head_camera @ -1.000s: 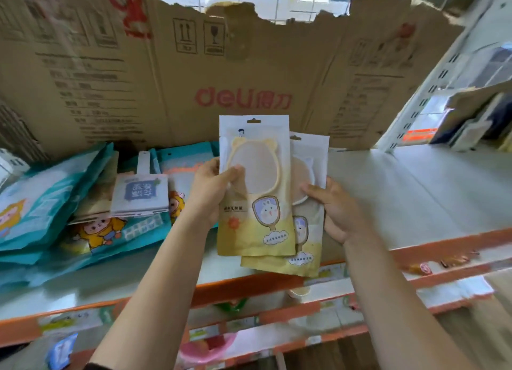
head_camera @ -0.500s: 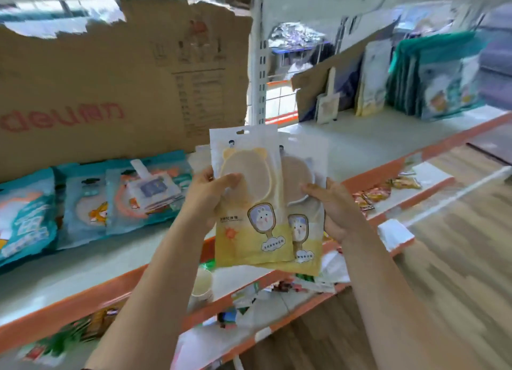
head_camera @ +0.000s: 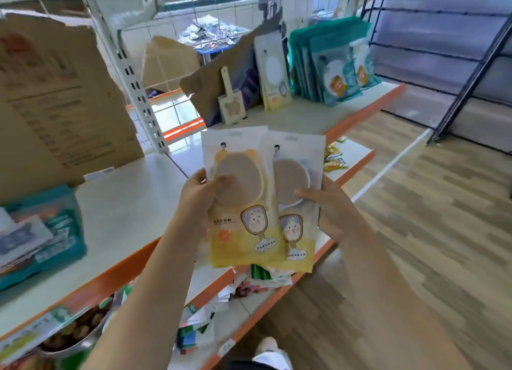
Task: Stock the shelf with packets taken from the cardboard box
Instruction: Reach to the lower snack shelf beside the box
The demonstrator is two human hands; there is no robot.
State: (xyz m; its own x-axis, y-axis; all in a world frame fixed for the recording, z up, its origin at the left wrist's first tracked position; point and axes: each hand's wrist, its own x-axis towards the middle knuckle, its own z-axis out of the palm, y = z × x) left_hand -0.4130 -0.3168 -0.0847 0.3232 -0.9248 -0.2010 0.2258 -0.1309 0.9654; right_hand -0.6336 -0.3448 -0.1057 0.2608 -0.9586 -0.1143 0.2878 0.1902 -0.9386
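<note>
I hold two yellow-and-white mirror packets upright in front of the shelf (head_camera: 133, 203). My left hand (head_camera: 201, 200) grips the front packet (head_camera: 243, 225) by its left edge, thumb across the round window. My right hand (head_camera: 329, 209) grips the rear packet (head_camera: 297, 231) by its right edge; the front one partly covers it. Further right on the shelf stand one more yellow packet (head_camera: 273, 73) and a row of teal packets (head_camera: 329, 64). The torn cardboard box (head_camera: 55, 103) stands at the back left.
Teal packets (head_camera: 41, 231) lie flat on the shelf at the far left. A white slotted upright (head_camera: 135, 87) rises beside the box. A small hand mirror (head_camera: 231, 106) leans on torn cardboard (head_camera: 210, 89). Lower shelves hold mixed goods. Wooden floor spreads to the right.
My view has swung to the right along the shelf, so the box and flat teal packets slid left and the standing packets came nearer. Both hands keep their grip on the two packets.
</note>
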